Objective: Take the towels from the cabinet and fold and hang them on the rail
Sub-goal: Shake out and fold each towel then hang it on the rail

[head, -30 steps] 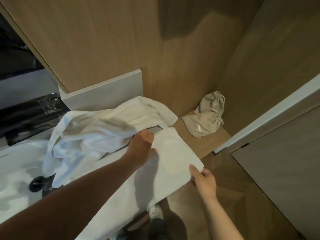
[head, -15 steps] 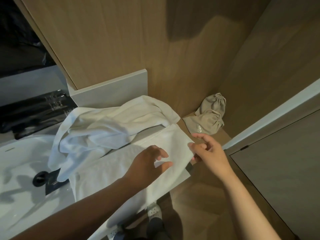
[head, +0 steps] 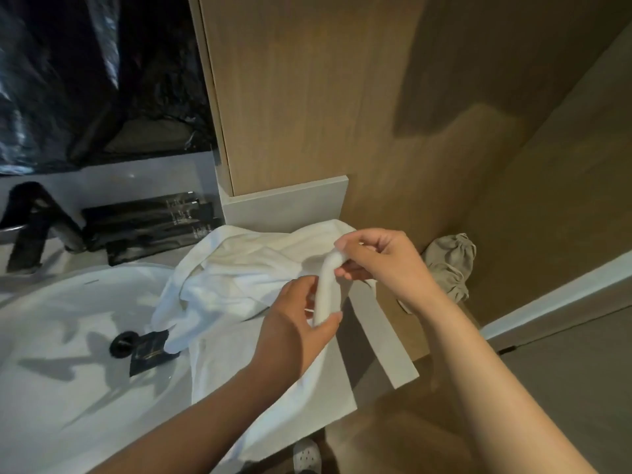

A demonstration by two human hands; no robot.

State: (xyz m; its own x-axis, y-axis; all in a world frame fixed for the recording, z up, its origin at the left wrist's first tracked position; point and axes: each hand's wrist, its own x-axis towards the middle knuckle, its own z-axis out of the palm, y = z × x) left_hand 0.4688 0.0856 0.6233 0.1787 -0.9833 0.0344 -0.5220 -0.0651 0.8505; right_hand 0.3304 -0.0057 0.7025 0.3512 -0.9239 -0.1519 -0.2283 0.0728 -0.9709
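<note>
A white towel lies flat over the counter's front edge and hangs down. Its right end is gathered into a raised fold. My left hand pinches the lower part of that fold between thumb and fingers. My right hand pinches the top of the same fold, just above and right of the left hand. A second white towel lies crumpled behind them on the counter. No rail or cabinet opening shows.
A white basin with a black drain and a dark packet fills the left. Black faucet and dark boxes stand behind. A beige drawstring bag lies on the wooden ledge at right. Wood panels rise behind.
Both hands came together on the flat towel's right end and lifted it into a pinched fold. The camera swung left, showing more of the basin and faucet.
</note>
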